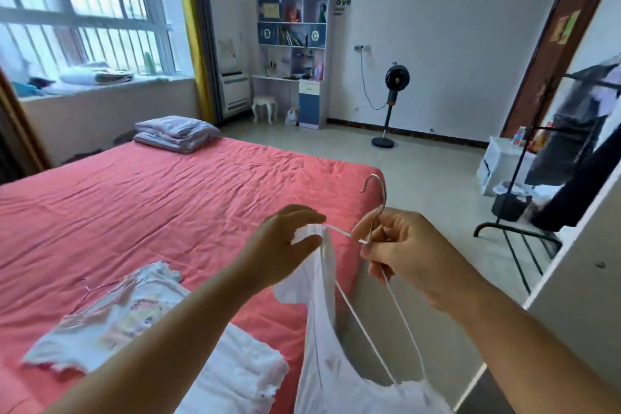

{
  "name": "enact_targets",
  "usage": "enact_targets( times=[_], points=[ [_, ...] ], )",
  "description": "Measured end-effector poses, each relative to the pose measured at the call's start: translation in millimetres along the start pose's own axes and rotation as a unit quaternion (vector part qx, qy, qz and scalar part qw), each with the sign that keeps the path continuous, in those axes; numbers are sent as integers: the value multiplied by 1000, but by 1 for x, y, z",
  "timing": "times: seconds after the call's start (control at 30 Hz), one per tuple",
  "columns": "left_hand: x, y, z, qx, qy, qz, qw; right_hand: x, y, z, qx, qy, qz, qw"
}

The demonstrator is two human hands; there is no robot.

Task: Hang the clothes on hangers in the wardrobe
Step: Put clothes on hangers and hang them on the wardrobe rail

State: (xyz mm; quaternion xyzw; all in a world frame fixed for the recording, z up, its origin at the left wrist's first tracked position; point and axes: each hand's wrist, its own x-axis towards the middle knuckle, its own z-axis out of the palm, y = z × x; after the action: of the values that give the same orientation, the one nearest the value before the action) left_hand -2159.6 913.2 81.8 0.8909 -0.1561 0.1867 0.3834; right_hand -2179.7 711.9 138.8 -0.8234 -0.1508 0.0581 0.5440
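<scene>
A white strappy garment (331,370) hangs between my hands above the bed's right edge. My left hand (285,242) pinches its gathered top edge and one thin strap. My right hand (400,245) grips the neck of a metal hanger (376,191), whose hook points up, together with the strap's other end; two more straps run down from this hand to the garment. On the red bed (168,198) lie a printed white top (111,312) and another white garment (242,370), partly behind my left forearm.
A black clothes rack (524,212) with dark garments stands at the right, next to a white wardrobe panel (578,265). Folded bedding (176,133) lies at the bed's far corner. A standing fan (391,101) and a desk shelf (292,54) are by the far wall.
</scene>
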Motion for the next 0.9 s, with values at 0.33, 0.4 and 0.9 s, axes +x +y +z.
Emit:
enact_targets(
  times=[0.33,0.4,0.9],
  points=[
    [40,-15,-8,207,46,-100,972,82,-3,-47,39,-64,-64,995],
    [37,-19,-9,219,52,-105,969,95,-4,-51,35,-63,-100,992],
    [-26,13,-109,455,324,-192,807,176,-16,-21,-312,100,-305,894]
  ],
)
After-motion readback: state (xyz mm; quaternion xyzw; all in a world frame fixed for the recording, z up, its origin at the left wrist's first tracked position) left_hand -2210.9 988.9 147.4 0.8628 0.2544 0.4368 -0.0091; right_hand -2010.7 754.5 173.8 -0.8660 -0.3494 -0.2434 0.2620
